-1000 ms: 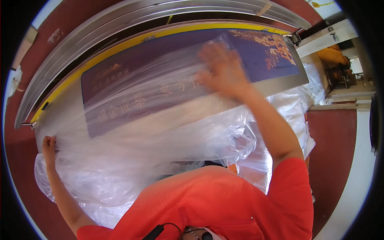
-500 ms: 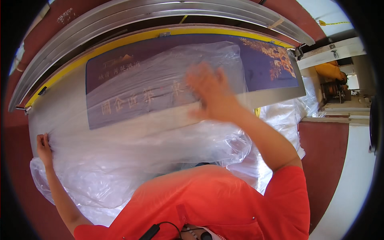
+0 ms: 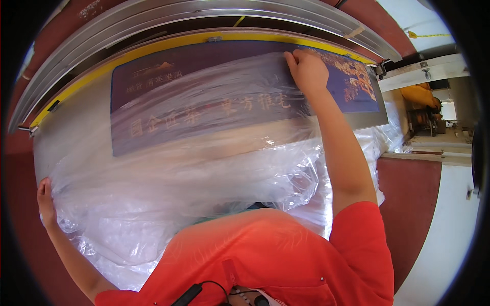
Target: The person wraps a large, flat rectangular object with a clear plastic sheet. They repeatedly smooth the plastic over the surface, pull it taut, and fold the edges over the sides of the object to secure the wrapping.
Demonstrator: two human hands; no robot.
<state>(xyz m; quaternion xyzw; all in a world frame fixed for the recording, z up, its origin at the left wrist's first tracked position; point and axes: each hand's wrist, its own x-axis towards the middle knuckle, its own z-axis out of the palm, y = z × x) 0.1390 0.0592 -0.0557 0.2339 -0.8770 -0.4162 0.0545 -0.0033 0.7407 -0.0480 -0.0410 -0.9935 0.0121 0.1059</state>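
A large clear plastic sheet (image 3: 204, 173) lies wrinkled over a dark purple printed panel (image 3: 337, 97) with gold lettering. The purple print sits on a flat grey board (image 3: 76, 122). At the board's left edge, my left hand (image 3: 46, 200) is closed on the sheet's gathered edge. Farther away and to the right, my right hand (image 3: 310, 70) has its fingers curled in a pinch at the sheet's far right corner, over the purple print. The sheet's near part hangs in loose folds by my body. To the right, the panel's gold tree design shows uncovered.
A yellow strip (image 3: 168, 50) with small metal fittings runs along the board's far edge. Beyond it stands a long silver metal rail (image 3: 204, 14). More crumpled plastic (image 3: 390, 125) hangs at the right, next to a white beam (image 3: 426, 71) and machinery (image 3: 423, 115).
My right hand has moved away from me and right, from above the middle of the sheet to its far right corner. My left hand has shifted slightly left and nearer, drawing the sheet along.
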